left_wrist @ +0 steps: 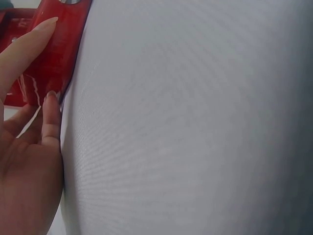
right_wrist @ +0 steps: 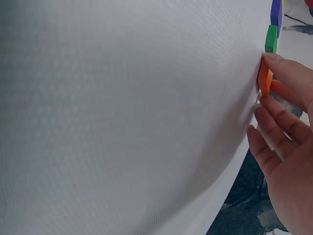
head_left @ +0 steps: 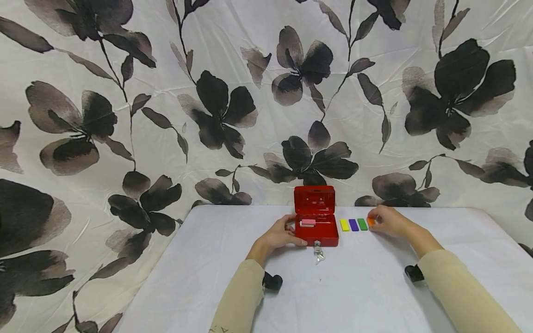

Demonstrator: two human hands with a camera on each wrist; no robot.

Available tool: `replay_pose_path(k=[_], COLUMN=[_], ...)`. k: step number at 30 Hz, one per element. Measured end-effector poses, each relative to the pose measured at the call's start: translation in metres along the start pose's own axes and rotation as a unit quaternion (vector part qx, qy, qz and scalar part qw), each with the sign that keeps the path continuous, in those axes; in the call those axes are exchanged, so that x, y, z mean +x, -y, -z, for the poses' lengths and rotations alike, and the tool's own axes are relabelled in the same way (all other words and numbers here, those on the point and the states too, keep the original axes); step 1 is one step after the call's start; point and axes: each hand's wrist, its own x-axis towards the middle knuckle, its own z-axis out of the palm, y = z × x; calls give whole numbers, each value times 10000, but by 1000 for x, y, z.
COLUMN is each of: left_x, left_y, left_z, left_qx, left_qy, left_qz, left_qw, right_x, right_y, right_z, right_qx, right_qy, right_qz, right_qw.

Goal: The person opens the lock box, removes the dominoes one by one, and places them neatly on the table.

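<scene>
A red cash box (head_left: 317, 237) stands with its lid raised, a pink block (head_left: 308, 222) lying inside at the left. My left hand (head_left: 278, 235) holds the box by its left side, thumb on the front wall and fingers along the side, as the left wrist view also shows. To the right of the box, yellow (head_left: 344, 225), purple (head_left: 353, 225) and green (head_left: 362, 225) blocks lie in a row. At the row's right end my right hand (head_left: 390, 222) pinches an orange block (right_wrist: 264, 78) between thumb and fingers, close to the green one.
A lock with small keys (head_left: 319, 255) hangs at the front of the box. The white-covered table (head_left: 325, 300) reaches back to a wall of floral cloth (head_left: 258, 120). Dark wrist cameras (head_left: 272, 281) sit on both sleeves.
</scene>
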Motion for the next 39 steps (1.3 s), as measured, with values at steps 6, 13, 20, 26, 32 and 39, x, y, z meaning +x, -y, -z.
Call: replay_pose_path(k=[6, 13, 20, 26, 32, 39], left_x=[1, -1, 1, 1, 0, 0], left_y=[0, -1, 0, 0, 0, 0], left_z=[0, -1, -1, -1, -2, -1], left_qx=[-34, -43, -18, -8, 13, 24], left_qy=[25, 14, -4, -17, -33, -31], left_qz=[-24, -37, -23, -24, 23, -10], left_qw=[10000, 10000, 10000, 10000, 10000, 10000], right_x=[-1, -4, -4, -4, -10, -19], right_y=[-1, -1, -1, -2, -2, 1], right_z=[3, 3, 1, 2, 8, 15], right_qx=[40, 54, 140, 130, 177, 249], right_qy=[54, 16, 21, 56, 129, 159], right_qz=[126, 186, 98, 91, 31, 22], right_qw=[9999, 9998, 9999, 9999, 9998, 9996])
